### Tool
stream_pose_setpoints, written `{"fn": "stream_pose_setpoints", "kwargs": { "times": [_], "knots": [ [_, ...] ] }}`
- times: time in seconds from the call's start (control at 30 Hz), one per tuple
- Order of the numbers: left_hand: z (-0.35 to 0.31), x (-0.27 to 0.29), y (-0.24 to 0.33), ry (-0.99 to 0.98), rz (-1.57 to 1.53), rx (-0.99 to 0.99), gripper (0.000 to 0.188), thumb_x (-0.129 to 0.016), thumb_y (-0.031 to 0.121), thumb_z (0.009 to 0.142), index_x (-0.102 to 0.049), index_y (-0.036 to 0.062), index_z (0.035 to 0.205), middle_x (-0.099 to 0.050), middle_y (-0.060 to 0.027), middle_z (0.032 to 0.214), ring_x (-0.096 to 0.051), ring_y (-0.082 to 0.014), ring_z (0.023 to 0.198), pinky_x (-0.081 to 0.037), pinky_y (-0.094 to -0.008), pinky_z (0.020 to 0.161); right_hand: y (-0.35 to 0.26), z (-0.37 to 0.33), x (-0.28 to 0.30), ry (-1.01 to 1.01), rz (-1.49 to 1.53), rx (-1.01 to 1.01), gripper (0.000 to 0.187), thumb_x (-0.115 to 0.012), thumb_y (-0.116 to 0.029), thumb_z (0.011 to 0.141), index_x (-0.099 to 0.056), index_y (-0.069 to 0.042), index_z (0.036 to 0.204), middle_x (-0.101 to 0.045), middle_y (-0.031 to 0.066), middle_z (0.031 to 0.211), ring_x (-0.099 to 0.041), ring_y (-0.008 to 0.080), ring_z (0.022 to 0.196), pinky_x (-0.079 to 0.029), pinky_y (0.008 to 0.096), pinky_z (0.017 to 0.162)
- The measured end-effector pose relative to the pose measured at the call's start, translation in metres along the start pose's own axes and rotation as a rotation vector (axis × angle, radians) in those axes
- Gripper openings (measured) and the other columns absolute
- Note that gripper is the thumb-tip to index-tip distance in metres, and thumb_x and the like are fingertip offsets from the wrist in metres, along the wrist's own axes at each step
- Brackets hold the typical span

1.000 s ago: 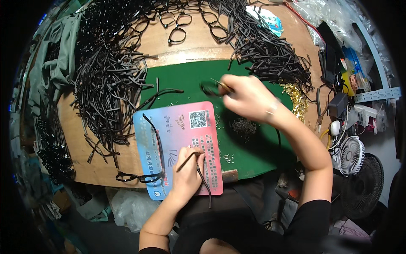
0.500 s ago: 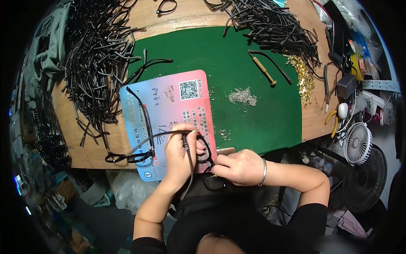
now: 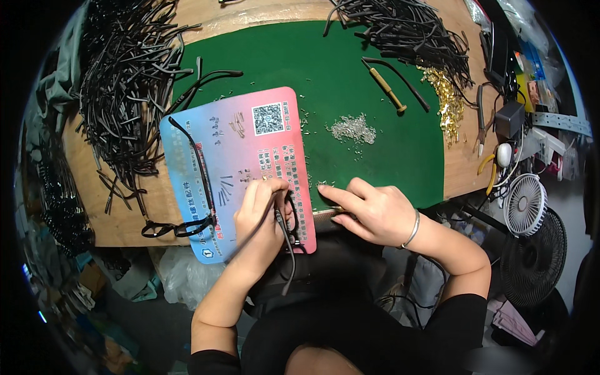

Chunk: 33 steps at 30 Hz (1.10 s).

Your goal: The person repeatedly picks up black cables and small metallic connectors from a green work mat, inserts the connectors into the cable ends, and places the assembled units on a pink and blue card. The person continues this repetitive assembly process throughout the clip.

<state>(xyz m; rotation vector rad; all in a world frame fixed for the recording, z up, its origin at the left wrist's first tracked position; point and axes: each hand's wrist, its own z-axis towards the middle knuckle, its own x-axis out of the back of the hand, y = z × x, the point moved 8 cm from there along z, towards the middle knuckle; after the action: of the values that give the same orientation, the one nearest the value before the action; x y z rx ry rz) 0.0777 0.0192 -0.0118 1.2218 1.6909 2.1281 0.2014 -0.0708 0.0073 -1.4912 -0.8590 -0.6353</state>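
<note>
My left hand (image 3: 259, 209) is closed around a black eyeglass frame (image 3: 290, 244), its temples sticking out past the fingers. Over the green mat's near edge, my right hand (image 3: 381, 215) reaches its index fingertip down to a few tiny metal screws (image 3: 321, 184). A thin brass-coloured tool (image 3: 335, 208) pokes out between its thumb and curled fingers, mostly hidden by them. Beneath the left hand lies a blue-and-pink printed card mat (image 3: 234, 159) with small rows of screws and pins. Another pair of black glasses (image 3: 201, 226) rests on the mat's left edge.
A heap of silvery screws (image 3: 353, 129) sits on the green mat (image 3: 400, 162). Beyond it lie a brass screwdriver (image 3: 387, 89) and a single temple (image 3: 400, 78). Piles of black temples (image 3: 125, 106) and gold parts (image 3: 447, 103) flank the mat. Pliers (image 3: 480, 125) and a white fan (image 3: 524, 203) stand right.
My right hand has left the eyeglass frame and moved up and right to the loose screws, index finger stretched out. My left hand still holds the frame, now turned a little. The whole view has shifted slightly.
</note>
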Motion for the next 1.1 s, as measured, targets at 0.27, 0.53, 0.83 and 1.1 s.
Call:
{"fn": "stream_pose_setpoints", "kwargs": {
  "times": [0.27, 0.53, 0.83, 1.1],
  "knots": [
    [-0.004, 0.001, -0.004, 0.093, 0.043, -0.069, 0.013, -0.055, -0.009, 0.084, -0.057, -0.002, 0.095, -0.053, -0.0064, 0.077, -0.054, -0.0099, 0.054, -0.046, -0.0232, 0.049, 0.01, -0.011, 0.017, 0.007, 0.115, -0.11, 0.05, -0.065, -0.027, 0.079, -0.045, -0.006, 0.12, -0.049, 0.0122, 0.089, -0.061, 0.0273, 0.067, -0.051, 0.0366, 0.058],
    [-0.011, -0.004, -0.008, 0.121, -0.085, 0.025, 0.016, -0.048, -0.007, 0.09, -0.058, -0.002, 0.101, -0.054, -0.0053, 0.087, -0.054, -0.0074, 0.063, -0.048, -0.0199, 0.054, 0.011, -0.013, 0.015, 0.093, -0.083, -0.162, 0.038, -0.062, -0.013, 0.079, -0.055, -0.011, 0.116, -0.048, 0.0106, 0.09, -0.06, 0.023, 0.065, -0.051, 0.0328, 0.052],
    [-0.013, -0.003, -0.01, 0.154, -0.062, 0.011, 0.015, -0.049, -0.008, 0.089, -0.057, -0.0019, 0.1, -0.052, -0.0052, 0.086, -0.053, -0.0068, 0.059, -0.048, -0.0202, 0.052, 0.004, -0.01, 0.002, 0.174, -0.287, -0.02, 0.043, -0.063, -0.012, 0.067, -0.06, -0.011, 0.11, -0.05, 0.0069, 0.084, -0.052, 0.0172, 0.053, -0.047, 0.0289, 0.046],
    [-0.012, -0.011, 0.0, 0.099, -0.009, 0.023, 0.011, -0.049, -0.003, 0.091, -0.057, -0.0017, 0.098, -0.053, -0.0062, 0.085, -0.053, -0.0071, 0.058, -0.047, -0.0208, 0.052, 0.006, -0.01, 0.004, 0.231, -0.28, -0.084, 0.04, -0.062, -0.014, 0.069, -0.06, -0.011, 0.109, -0.05, 0.0064, 0.083, -0.052, 0.0168, 0.052, -0.047, 0.0282, 0.046]
  ]
}}
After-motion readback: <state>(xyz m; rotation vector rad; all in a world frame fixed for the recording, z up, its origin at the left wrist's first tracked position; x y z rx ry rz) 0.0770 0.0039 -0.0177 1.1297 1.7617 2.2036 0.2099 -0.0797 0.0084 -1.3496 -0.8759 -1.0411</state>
